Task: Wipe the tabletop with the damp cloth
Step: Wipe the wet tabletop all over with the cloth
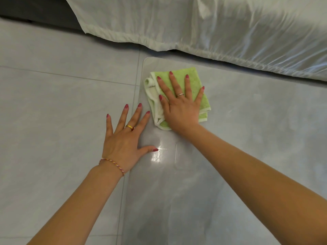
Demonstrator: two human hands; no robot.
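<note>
Bare forearms reach in from the bottom edge. Right hand (180, 105) lies flat with fingers spread wide, palm pressing the cloth (192, 85), gripping nothing. That cloth is green terry with a pale hem, folded into a rough square, sitting near the far left rounded corner of the tabletop (247, 138), a clear, glossy glass sheet. Left hand (123, 140) rests open and splayed at the glass's left edge. Beyond hangs a shiny white cover (212, 23); grey tiles (53, 103) show below.
</note>
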